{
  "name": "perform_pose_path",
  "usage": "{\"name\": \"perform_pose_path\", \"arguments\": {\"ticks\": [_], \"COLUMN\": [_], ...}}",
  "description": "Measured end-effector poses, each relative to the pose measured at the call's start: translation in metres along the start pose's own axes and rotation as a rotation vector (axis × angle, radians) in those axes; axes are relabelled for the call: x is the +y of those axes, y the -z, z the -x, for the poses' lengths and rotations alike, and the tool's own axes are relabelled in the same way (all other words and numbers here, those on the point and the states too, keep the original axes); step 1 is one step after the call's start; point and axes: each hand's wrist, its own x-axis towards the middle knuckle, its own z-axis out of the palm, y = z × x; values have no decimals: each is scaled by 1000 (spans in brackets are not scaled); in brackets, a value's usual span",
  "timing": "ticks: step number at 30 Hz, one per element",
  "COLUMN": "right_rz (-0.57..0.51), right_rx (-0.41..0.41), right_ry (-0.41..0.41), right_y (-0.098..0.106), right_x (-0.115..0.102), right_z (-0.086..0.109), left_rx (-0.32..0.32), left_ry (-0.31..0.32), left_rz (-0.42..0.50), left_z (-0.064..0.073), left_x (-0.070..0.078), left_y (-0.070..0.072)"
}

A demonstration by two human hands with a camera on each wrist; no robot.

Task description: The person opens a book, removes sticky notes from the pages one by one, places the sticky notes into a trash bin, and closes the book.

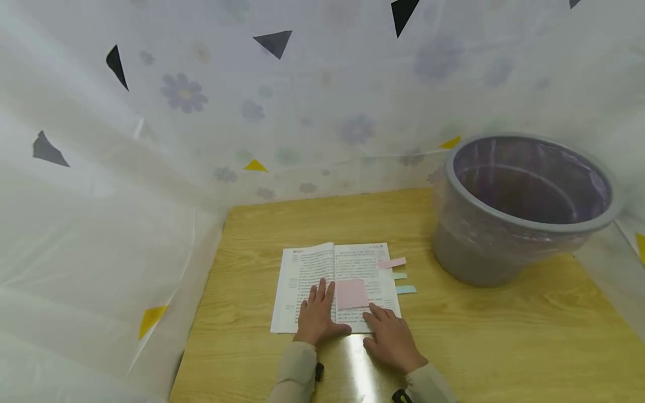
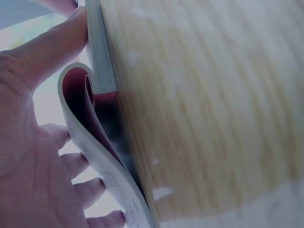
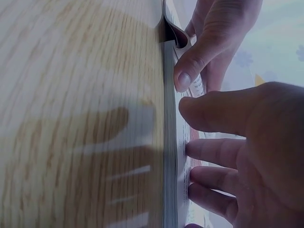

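Wood-grained table (image 1: 242, 291) carries an opened book (image 1: 312, 266); on its right page (image 1: 355, 260), a pink pad (image 1: 351, 294) has its near-right corner just beside the right grip (image 1: 395, 340), fingers extended; left grip (image 1: 316, 318) rests spread on the left page (image 1: 288, 291).

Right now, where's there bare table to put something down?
Bare table shows left of the open book, behind it up to the flowery sheet, and right of the right hand, in front of the bucket. On the book it's crowded: left hand, right fingers, pink pad, and paper tabs poking out right.
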Motion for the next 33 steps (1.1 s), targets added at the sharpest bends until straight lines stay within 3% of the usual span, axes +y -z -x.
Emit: {"name": "perform_pose_path", "arguments": {"ticks": [7,12,18,23,30,33], "right_rz": [-20,-39,-136,-138,-254,-262], "right_rx": [19,42,58,85,260,274], "right_ry": [-18,-26,24,37,-73,-116], "right_y": [0,-2,-4,1,4,4], "right_x": [2,8,13,15,14,16], "right_z": [-6,-2,5,-14,-50,-61], "left_rx": [48,40,50,62,41,33], "left_ry": [11,13,8,-5,22,24], "left_rz": [4,15,-1,-9,44,54], "left_z": [-1,-1,0,-8,-12,-14], "left_x": [4,9,10,8,9,11], "left_y": [-1,-4,-3,-1,-3,-4]}}
